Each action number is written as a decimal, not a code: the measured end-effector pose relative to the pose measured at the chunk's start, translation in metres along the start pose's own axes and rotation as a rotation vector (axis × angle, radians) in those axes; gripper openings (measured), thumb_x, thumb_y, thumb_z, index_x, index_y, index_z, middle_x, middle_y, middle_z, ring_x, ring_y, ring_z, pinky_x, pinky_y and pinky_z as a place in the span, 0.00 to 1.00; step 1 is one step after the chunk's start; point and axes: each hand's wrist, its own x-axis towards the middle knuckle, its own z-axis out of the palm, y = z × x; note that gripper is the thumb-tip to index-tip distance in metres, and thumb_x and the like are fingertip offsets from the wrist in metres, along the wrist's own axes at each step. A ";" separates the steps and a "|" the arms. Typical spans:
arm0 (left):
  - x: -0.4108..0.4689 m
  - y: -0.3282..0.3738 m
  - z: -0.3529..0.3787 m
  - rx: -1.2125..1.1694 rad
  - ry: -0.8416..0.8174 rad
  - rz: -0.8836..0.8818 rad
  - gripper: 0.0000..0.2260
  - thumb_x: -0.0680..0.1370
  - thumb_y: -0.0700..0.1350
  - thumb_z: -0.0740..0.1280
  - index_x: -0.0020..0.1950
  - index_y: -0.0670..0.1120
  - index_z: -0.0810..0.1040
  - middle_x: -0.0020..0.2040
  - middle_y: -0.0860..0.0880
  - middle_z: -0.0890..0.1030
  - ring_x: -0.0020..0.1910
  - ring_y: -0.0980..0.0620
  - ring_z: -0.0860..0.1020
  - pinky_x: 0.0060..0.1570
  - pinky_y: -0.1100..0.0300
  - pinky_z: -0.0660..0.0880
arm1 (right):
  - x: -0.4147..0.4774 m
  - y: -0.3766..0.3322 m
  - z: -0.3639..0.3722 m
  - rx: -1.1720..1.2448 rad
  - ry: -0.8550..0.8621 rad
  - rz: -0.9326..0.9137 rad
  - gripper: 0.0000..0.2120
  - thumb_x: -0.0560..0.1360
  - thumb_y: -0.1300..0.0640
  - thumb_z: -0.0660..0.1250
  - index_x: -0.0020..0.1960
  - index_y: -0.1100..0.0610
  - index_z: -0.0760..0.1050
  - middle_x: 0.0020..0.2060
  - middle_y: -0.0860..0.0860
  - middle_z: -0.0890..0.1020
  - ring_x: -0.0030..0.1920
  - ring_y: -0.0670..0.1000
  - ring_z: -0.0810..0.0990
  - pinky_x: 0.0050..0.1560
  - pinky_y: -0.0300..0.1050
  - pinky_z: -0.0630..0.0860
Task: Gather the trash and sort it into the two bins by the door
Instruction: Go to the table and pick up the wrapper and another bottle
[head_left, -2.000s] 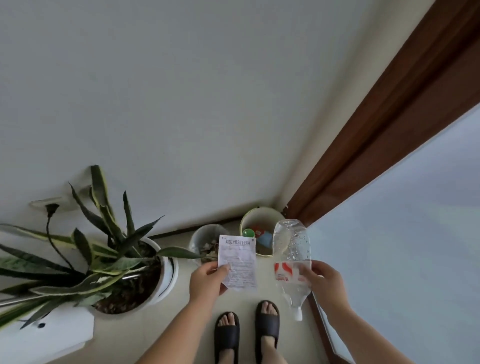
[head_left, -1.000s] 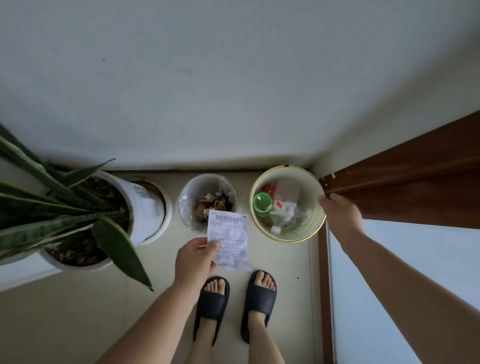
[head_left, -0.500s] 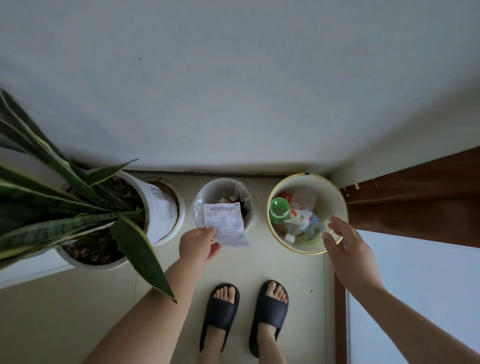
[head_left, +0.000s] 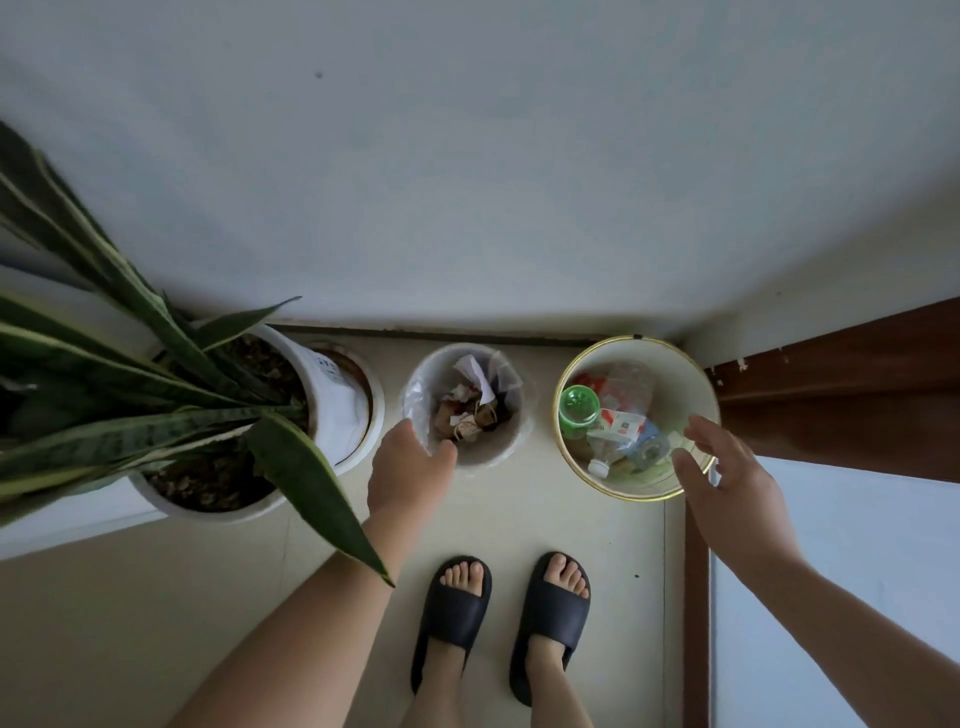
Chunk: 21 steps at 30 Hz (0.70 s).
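Note:
Two bins stand on the floor against the wall. The small bin (head_left: 511, 447) has a clear liner and holds crumpled scraps, with a white paper (head_left: 471, 372) lying on top. My left hand (head_left: 410, 475) hangs at its near left rim, holding nothing. The larger cream bin (head_left: 693, 387) has a gold rim. It holds a clear plastic bottle (head_left: 626, 392), a green cup (head_left: 576, 408) and other packaging. My right hand (head_left: 727, 486) hovers over its near right rim, empty, with the fingers spread.
A snake plant in a white pot (head_left: 337, 410) stands left of the small bin, and one leaf (head_left: 311, 483) crosses over my left forearm. A brown door frame (head_left: 841, 384) is on the right. My feet in black slippers (head_left: 501, 618) are just below the bins.
The bottle left my right hand and now lies in the gold-rimmed bin. My left hand moved the paper over the small bin and let it go; the paper lies inside.

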 end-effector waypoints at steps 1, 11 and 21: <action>-0.006 0.000 -0.003 0.103 0.063 0.146 0.26 0.76 0.50 0.63 0.72 0.42 0.64 0.69 0.44 0.71 0.67 0.45 0.70 0.58 0.54 0.71 | -0.001 -0.006 -0.003 -0.005 0.014 -0.019 0.20 0.77 0.53 0.62 0.69 0.52 0.68 0.65 0.53 0.75 0.61 0.57 0.74 0.56 0.50 0.71; -0.091 0.098 -0.084 0.139 0.234 0.722 0.31 0.78 0.55 0.58 0.77 0.43 0.55 0.78 0.45 0.57 0.77 0.48 0.54 0.75 0.54 0.54 | -0.057 -0.082 -0.085 -0.172 0.316 -0.275 0.21 0.76 0.51 0.62 0.66 0.56 0.70 0.63 0.56 0.77 0.64 0.59 0.73 0.64 0.59 0.69; -0.202 0.182 -0.234 0.203 0.439 1.129 0.32 0.74 0.57 0.52 0.73 0.40 0.64 0.75 0.41 0.66 0.74 0.43 0.63 0.72 0.52 0.59 | -0.176 -0.175 -0.210 -0.213 0.728 -0.301 0.23 0.76 0.52 0.62 0.69 0.57 0.67 0.68 0.54 0.73 0.69 0.56 0.68 0.70 0.54 0.62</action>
